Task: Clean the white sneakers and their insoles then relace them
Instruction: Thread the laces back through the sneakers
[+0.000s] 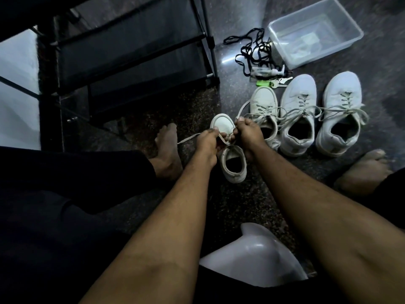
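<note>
While seated on the floor: a person works one sneaker (230, 150).
Grip: left hand (207, 141) and right hand (247, 134) each pinch its lace (188, 138).
Risk: a hard tug may tip it toward the sneakers (300, 119) at 2 o'clock.

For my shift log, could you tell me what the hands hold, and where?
Both the left hand and right hand pinch the white lace over the nearest sneaker's eyelets.

The scene is dim and underexposed, with deep shadow over the shoe rack (131, 47) and left side. A pale glare streaks the glossy floor (230, 55). Wide-angle distortion bends the edges; fine detail is soft and noisy.
</note>
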Available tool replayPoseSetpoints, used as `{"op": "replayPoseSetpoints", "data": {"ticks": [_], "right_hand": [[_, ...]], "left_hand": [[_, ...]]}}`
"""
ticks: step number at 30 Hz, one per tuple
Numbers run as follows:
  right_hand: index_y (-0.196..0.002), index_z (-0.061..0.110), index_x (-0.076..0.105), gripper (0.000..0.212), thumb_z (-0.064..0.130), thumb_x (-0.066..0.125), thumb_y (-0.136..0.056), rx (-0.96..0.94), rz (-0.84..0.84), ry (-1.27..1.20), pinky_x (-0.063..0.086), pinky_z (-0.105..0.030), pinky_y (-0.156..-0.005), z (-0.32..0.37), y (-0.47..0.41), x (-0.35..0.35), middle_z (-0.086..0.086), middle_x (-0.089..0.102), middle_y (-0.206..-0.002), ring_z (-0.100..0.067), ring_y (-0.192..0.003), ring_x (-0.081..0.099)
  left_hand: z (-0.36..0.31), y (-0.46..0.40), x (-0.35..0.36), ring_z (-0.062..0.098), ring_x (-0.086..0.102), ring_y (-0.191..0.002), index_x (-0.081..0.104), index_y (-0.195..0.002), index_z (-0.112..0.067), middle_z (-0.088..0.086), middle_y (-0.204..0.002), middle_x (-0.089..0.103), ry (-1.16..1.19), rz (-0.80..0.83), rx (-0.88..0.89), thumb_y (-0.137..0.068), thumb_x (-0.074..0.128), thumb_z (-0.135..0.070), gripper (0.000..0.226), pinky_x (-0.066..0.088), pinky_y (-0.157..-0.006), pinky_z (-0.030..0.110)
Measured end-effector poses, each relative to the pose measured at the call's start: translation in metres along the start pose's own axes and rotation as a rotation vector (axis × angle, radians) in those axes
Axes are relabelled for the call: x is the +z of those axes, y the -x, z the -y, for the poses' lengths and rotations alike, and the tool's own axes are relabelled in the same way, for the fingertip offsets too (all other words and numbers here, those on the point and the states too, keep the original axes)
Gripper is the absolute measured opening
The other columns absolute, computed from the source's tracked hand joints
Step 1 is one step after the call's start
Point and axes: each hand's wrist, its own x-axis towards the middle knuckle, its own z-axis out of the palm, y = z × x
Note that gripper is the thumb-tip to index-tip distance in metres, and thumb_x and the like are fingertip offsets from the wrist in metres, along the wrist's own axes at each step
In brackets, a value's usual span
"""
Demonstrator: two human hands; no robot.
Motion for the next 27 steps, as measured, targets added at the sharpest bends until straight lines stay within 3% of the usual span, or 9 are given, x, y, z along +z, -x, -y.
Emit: {"op": "replayPoseSetpoints", "data": {"ticks": [2,4,6,9,13,17,20,23,27], "right_hand": [[-0.083,0.012,0.051,0.026,0.019,0.042,-0.106,-0.046,0.001,0.119,0.039,-0.018,-0.04,-0.002,0.002,-0.001,-0.005,0.04,-0.059,-0.007,-0.036,0.041],[-0.08,0.014,0.054,0.027,0.019,0.046,-0.105,-0.181,-0.024,0.305,0.04,-0.018,-0.046,-0.009,0.0,-0.006,-0.001,0.044,-0.058,-0.004,-0.041,0.044],[-0.075,0.019,0.056,0.027,0.023,0.051,-0.101,-0.333,-0.005,0.58,0.041,-0.025,-0.058,-0.02,-0.003,-0.016,0.004,0.052,-0.062,-0.008,-0.057,0.05],[-0.077,0.017,0.056,0.023,0.024,0.054,-0.099,-0.392,0.084,0.849,0.04,-0.031,-0.063,-0.035,-0.001,-0.025,0.003,0.057,-0.067,-0.014,-0.066,0.051],[-0.082,0.011,0.059,0.023,0.023,0.052,-0.1,-0.409,0.023,0.881,0.036,-0.032,-0.062,-0.03,0.0,-0.022,-0.001,0.059,-0.072,-0.019,-0.07,0.053],[-0.082,0.018,0.059,0.021,0.027,0.051,-0.099,-0.439,-0.019,0.708,0.048,-0.037,-0.066,-0.013,-0.005,-0.018,-0.002,0.064,-0.07,-0.021,-0.067,0.059],[-0.08,0.021,0.058,0.019,0.032,0.056,-0.096,-0.513,0.109,0.775,0.054,-0.037,-0.068,0.0,-0.004,-0.005,0.004,0.069,-0.069,-0.013,-0.067,0.066],[-0.078,0.03,0.055,0.017,0.038,0.06,-0.092,-0.561,0.152,0.903,0.056,-0.036,-0.073,0.006,-0.004,0.005,0.009,0.073,-0.076,-0.008,-0.073,0.069],[-0.07,0.025,0.054,0.026,0.033,0.062,-0.093,-0.512,0.118,0.881,0.057,-0.039,-0.069,0.009,-0.006,0.004,0.008,0.073,-0.072,-0.009,-0.067,0.069]], "left_hand": [[-0.003,0.005,0.001,0.01,0.051,-0.046,0.049,-0.083,-0.015,0.002,-0.064,0.051,0.201,0.049,0.014,-0.106,0.041,-0.01,0.024,0.048,-0.047,0.02],[0.003,0.002,-0.001,0.007,0.038,-0.04,0.048,-0.083,-0.015,-0.002,-0.053,0.042,0.243,0.052,0.03,-0.106,0.039,-0.008,0.026,0.04,-0.042,0.017],[0.012,-0.001,-0.005,0.004,0.032,-0.037,0.051,-0.084,-0.015,-0.005,-0.048,0.039,0.133,0.031,0.074,-0.106,0.039,-0.009,0.026,0.033,-0.04,0.016],[0.021,-0.007,-0.007,-0.002,0.041,-0.04,0.064,-0.086,-0.012,-0.01,-0.053,0.052,-0.238,0.019,0.269,-0.103,0.051,-0.01,0.021,0.037,-0.042,0.016],[0.018,-0.005,-0.005,0.0,0.058,-0.063,0.072,-0.093,0.003,0.001,-0.075,0.07,-0.469,0.042,0.416,-0.098,0.059,-0.007,0.017,0.046,-0.06,0.015],[0.028,-0.002,-0.01,0.015,0.061,-0.085,0.073,-0.1,0.008,0.019,-0.098,0.074,-0.649,0.038,0.399,-0.095,0.062,-0.004,0.018,0.045,-0.072,0.021],[0.025,0.005,-0.01,0.013,0.06,-0.074,0.074,-0.082,-0.004,0.018,-0.086,0.074,-0.74,0.122,0.386,-0.085,0.061,-0.013,0.016,0.044,-0.065,0.025],[0.016,0.008,-0.009,0.014,0.05,-0.06,0.057,-0.058,-0.014,0.016,-0.068,0.066,-0.878,0.104,0.404,-0.072,0.055,-0.027,0.019,0.032,-0.055,0.03],[0.016,0.012,-0.013,0.006,0.038,-0.049,0.057,-0.059,-0.012,0.011,-0.053,0.051,-0.805,0.088,0.561,-0.073,0.051,-0.03,0.024,0.028,-0.052,0.032]]}}
